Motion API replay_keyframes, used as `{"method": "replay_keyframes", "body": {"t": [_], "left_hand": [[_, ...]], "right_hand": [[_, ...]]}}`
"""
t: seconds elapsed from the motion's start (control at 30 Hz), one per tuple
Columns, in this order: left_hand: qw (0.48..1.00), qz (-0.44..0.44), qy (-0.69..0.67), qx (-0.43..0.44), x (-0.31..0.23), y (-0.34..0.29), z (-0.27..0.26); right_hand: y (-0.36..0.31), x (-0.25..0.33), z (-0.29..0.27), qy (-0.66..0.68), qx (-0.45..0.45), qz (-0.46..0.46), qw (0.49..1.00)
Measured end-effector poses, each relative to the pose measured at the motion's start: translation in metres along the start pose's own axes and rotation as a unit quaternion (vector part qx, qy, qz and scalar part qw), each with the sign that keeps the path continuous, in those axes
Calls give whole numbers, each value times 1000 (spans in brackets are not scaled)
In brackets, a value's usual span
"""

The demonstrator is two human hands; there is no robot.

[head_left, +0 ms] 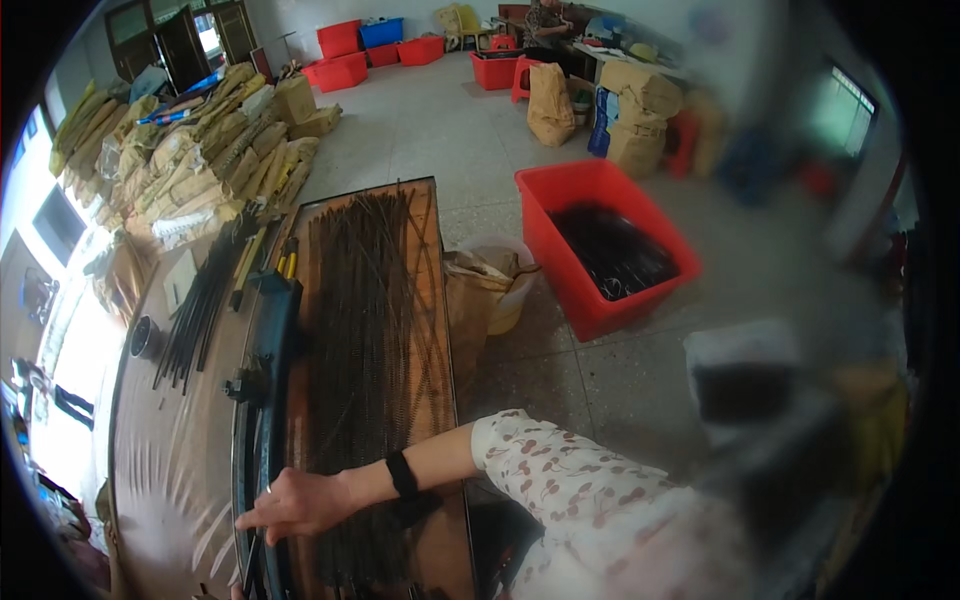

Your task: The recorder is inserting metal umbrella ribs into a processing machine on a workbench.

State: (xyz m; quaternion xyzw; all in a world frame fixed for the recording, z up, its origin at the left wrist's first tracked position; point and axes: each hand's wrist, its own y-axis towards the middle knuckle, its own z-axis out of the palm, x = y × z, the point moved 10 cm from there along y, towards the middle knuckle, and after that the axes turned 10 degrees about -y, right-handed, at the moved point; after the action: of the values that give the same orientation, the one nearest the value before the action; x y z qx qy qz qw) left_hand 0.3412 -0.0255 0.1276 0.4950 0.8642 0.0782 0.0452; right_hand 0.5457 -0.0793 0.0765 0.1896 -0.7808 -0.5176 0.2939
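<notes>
My right hand (305, 505), with a black band on the wrist, reaches in from the lower right over a long dark metal rail (275, 400). Its fingers are bunched, the index finger pointing left across the rail; whatever they pinch is too small to make out. Beside the hand lies a tray of long thin dark spring-like coils and rods (360, 300), under my forearm. Farther up the rail sits a small metal clamp-like block (247, 385). A bit of my left hand (237, 592) shows at the lower edge, its fingers mostly out of view.
Dark rods (205, 310) and a small round cup (146, 338) lie on the covered table at left. Right of the tray stand a white bucket (515, 300) and a red bin (640, 315) of dark pieces. Wrapped bundles (190, 170) pile up behind; a person (545, 25) sits far back.
</notes>
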Motion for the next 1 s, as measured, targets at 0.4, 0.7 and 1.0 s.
{"method": "replay_keyframes", "body": {"t": [0.4,0.7,1.0], "left_hand": [[970,-183,29,-160,64,-70,-96],[953,-174,-6,-248,85,-125,-117],[890,-386,30,-242,102,-314,-110]], "right_hand": [[-51,-74,1,-61,192,196,960],[48,0,171,214,331,145,908],[61,116,288,263,320,-16,910]]}}
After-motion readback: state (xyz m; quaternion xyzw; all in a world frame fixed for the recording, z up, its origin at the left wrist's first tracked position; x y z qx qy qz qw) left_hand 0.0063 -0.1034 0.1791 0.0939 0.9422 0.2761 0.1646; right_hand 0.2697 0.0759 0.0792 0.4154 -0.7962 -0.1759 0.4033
